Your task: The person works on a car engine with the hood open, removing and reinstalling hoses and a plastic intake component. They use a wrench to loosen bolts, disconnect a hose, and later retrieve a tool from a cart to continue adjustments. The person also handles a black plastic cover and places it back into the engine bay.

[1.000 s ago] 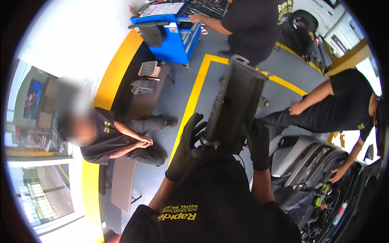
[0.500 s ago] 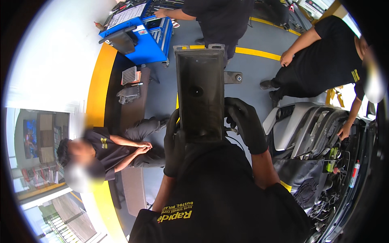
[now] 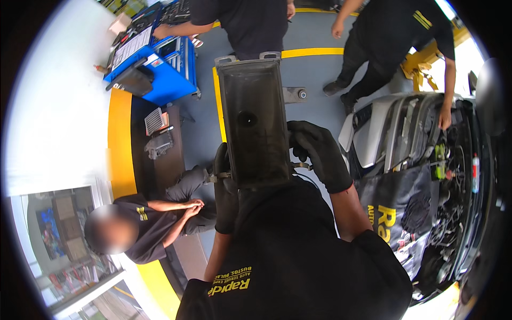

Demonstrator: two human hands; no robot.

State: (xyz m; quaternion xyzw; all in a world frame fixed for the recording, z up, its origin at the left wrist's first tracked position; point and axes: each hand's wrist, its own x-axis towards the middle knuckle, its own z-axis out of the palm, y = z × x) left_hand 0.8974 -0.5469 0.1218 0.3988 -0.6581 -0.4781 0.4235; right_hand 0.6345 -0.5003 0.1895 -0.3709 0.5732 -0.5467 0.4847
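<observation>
In front of my chest I hold a black, open-topped rectangular plastic box [image 3: 253, 96], which looks like an air filter housing. A round hole shows in its floor, lugs stand at its far end, and a bracket [image 3: 296, 95] with a metal bushing sticks out on the right. My left hand [image 3: 224, 186], black-gloved, grips the near left side, next to a metal clip [image 3: 217, 176]. On the right wall, my gloved right hand [image 3: 320, 156] is closed with fingers curled against the edge, above another metal clip [image 3: 302, 166]. Its fingertips are partly hidden.
A seated person [image 3: 152, 216] is close on my left, by a bench [image 3: 173, 133] bearing a pleated filter [image 3: 155, 121]. A blue tool cart [image 3: 173, 74] and a person [image 3: 248, 24] stand ahead. On the right, another person [image 3: 397, 45] leans over an open engine bay [image 3: 445, 197].
My view has turned, so the surroundings have shifted. The metal clip beside my left hand now shows. Both hands keep hold of the housing, which sits slightly further left in view.
</observation>
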